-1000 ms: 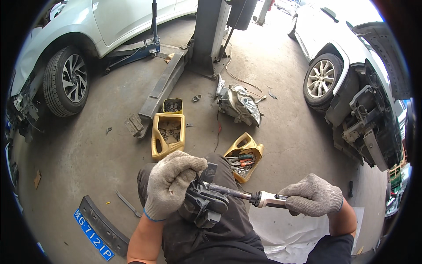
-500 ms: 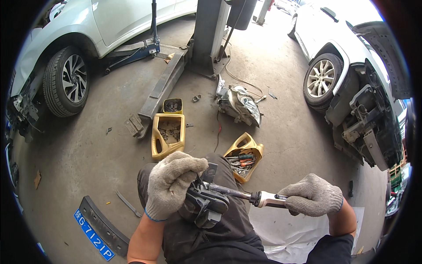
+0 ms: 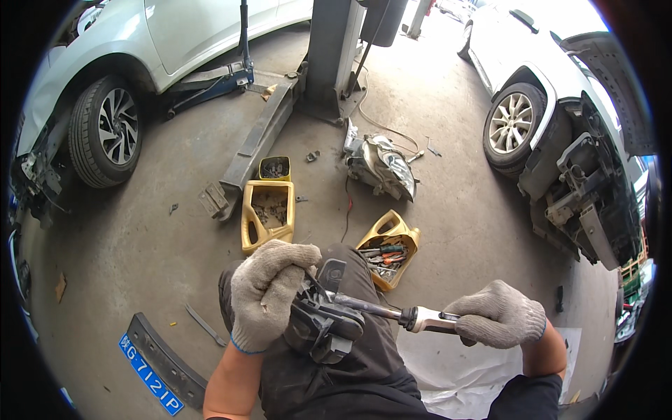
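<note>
A black plastic car part [image 3: 325,325] rests across my thighs, with a flat tab standing up at its far side. My left hand [image 3: 269,294], in a grey knitted glove, is closed just over the part's left side. Its fingers pinch a thin dark strip [image 3: 316,283] that slants down to the part. My gloved right hand [image 3: 495,315] is wrapped round the rear of a hot-air gun [image 3: 427,319] with a white and black handle. The gun's long metal tube points left, its tip at the part; whether they touch, I cannot tell.
Cut-open yellow jugs hold tools [image 3: 389,241] and small fasteners [image 3: 269,189]. A headlight [image 3: 381,168] lies beyond, near a lift post [image 3: 332,63]. Cars stand left [image 3: 203,31] and right [image 3: 514,56]. A blue number plate [image 3: 150,374] on a black bracket lies at lower left.
My left hand has shifted slightly left, so more of the part's upright tab shows. The right hand and hot-air gun have barely moved.
</note>
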`<state>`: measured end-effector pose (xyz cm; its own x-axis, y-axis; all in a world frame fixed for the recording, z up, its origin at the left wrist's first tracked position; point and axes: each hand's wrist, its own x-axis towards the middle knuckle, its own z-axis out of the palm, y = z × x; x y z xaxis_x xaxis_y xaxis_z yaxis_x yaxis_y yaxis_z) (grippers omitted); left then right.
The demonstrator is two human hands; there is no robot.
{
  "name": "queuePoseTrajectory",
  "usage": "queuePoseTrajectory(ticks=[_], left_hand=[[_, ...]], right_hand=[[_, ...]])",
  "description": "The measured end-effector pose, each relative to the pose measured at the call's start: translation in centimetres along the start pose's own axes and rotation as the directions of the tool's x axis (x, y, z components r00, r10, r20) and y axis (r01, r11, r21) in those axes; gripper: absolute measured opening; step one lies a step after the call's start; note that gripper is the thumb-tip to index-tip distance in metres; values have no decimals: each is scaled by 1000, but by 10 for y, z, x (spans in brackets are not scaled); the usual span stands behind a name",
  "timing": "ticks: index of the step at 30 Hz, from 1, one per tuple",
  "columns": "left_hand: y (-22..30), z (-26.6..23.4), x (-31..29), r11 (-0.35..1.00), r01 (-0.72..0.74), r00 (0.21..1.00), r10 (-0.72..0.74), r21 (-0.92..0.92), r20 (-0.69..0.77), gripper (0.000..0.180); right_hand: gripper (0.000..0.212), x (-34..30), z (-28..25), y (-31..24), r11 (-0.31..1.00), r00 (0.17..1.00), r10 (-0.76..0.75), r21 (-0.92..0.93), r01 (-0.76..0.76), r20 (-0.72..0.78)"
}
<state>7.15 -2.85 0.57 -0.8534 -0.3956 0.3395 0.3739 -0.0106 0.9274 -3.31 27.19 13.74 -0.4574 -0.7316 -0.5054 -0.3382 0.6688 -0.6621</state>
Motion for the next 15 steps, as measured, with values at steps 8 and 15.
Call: queuePoseTrajectory(ticks=[8,15], left_hand=[[2,-2,3,995,-31,996,23,93,82,24],[1,-3,4,992,-21,992,5,122,125,24]], right_hand=[[27,-8,1,4,998,999,34,47,-32,-41],[24,-7,7,8,995,988,-99,-41,95,-121]])
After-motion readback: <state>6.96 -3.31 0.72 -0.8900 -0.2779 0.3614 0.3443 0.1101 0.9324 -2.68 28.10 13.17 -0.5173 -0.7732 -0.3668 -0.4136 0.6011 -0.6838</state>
